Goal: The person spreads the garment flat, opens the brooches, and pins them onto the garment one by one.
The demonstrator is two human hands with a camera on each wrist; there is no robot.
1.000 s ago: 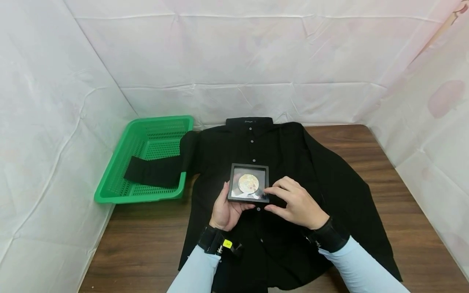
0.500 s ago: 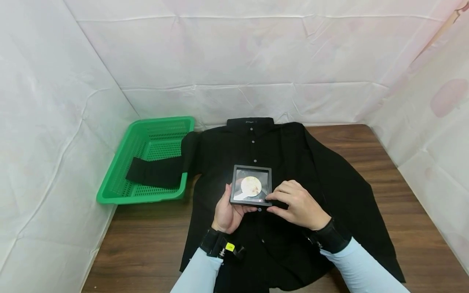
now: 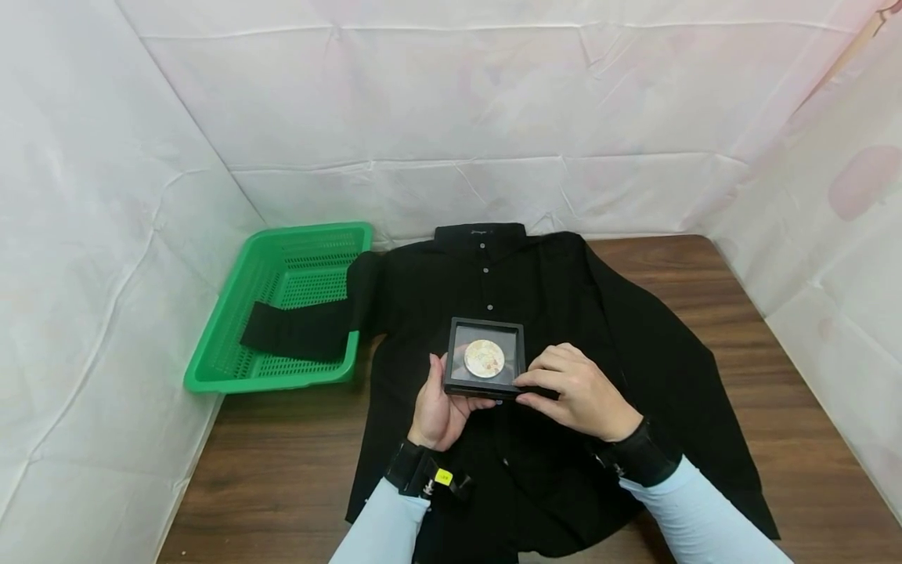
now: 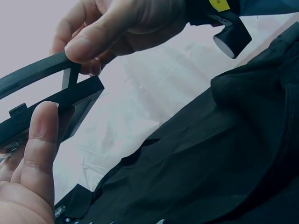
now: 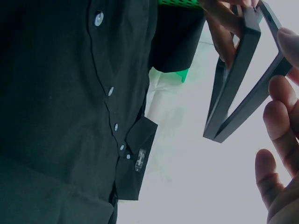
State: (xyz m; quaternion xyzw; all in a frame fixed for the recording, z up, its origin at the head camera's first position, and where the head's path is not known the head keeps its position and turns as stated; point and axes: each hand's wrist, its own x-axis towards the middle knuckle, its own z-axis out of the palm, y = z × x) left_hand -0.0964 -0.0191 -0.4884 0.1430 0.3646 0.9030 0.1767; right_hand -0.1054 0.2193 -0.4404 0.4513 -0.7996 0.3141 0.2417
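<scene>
At the left end of the table (image 3: pixel 655 270), green basket (image 3: pixel 221 313): slatted, its right rim crossed by a black sleeve (image 3: pixel 296 330) whose end lies inside.
Left hand (image 3: pixel 440 407): gripping the lower half of the black case (image 3: pixel 479 389), thumb along its side edge, a black wristband (image 3: pixel 409 468) with a yellow tag (image 3: pixel 443 476) behind.
Black case: held above the middle of the black shirt (image 3: pixel 437 290), its two square frames parted in a narrow V, as both wrist views show.
Pale disc (image 3: pixel 484 359): round and mottled, seen within the clear window.
Right hand (image 3: pixel 581 395): pinching a corner of the upper frame with thumb and fingers, close beside the left hand but apart from it.
Black shirt: laid out, buttons up the middle, collar by the white back cloth (image 3: pixel 451 102), other sleeve (image 3: pixel 676 376) slanting down at right.
</scene>
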